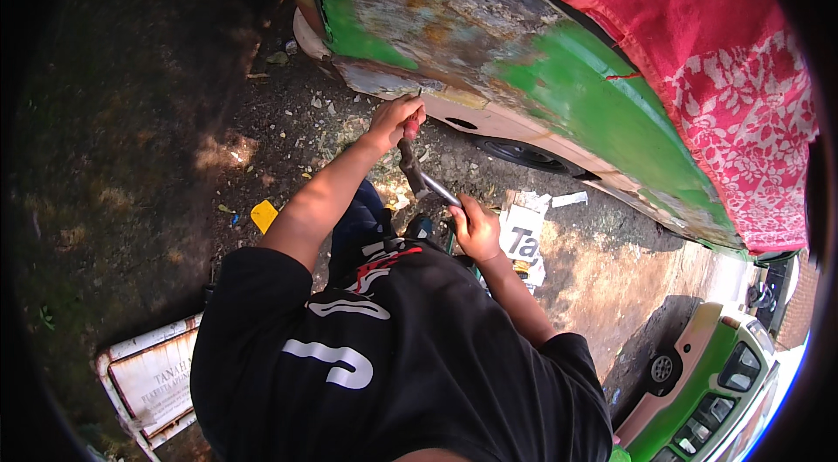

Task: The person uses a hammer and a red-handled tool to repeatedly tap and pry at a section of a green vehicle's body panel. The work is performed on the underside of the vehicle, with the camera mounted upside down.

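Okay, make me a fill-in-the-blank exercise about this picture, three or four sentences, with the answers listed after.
1. The left hand presses a small tool against the lower edge of the car body, whose paint is mostly ____ where it has not been stripped.
2. The right hand holds a ____ by its handle.
3. A red patterned ____ is draped over the car.
4. A small ____ scrap lies on the dirt ground.

Answers: green; hammer; cloth; yellow
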A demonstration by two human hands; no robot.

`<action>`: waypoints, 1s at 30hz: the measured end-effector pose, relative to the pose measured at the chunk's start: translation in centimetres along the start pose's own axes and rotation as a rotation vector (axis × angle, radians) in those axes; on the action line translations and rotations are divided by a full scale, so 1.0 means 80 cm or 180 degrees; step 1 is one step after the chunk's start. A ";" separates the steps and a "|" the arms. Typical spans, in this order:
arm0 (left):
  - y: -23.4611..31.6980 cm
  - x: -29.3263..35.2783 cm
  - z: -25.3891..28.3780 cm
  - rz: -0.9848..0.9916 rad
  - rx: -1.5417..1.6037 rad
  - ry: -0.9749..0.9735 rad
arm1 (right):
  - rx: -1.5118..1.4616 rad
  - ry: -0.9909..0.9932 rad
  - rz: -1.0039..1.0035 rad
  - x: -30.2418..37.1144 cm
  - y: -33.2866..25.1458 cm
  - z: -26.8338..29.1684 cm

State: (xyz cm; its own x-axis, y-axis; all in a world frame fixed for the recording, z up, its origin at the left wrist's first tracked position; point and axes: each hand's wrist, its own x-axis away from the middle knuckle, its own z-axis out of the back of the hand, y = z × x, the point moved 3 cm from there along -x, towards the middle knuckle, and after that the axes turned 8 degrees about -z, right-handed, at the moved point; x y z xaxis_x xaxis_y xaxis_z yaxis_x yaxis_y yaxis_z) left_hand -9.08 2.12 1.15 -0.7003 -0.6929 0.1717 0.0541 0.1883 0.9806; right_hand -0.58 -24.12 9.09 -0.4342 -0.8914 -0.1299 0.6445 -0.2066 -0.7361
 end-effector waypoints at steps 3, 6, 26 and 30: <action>0.010 0.006 0.000 0.0224 0.0653 -0.0151 | 0.0308 -0.0124 -0.0236 -0.007 -0.002 -0.008; 0.015 0.005 0.002 0.0301 0.0189 -0.0027 | -0.0349 0.0040 -0.0043 0.001 -0.007 0.000; 0.006 -0.006 0.027 -0.1655 -0.1673 -0.0569 | -0.0334 -0.0337 -0.0960 -0.014 -0.013 -0.001; 0.000 -0.007 0.022 -0.1788 -0.2054 -0.0215 | -0.0356 -0.0284 -0.1100 -0.015 -0.007 0.005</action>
State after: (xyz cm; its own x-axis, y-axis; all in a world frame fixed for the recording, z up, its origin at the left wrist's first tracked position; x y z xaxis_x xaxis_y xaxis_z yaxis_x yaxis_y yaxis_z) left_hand -9.98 3.72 0.89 -0.7843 -0.5180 -0.3414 0.0667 -0.6175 0.7837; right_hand -0.15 -23.10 9.90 -0.5543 -0.8095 0.1936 0.3947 -0.4605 -0.7951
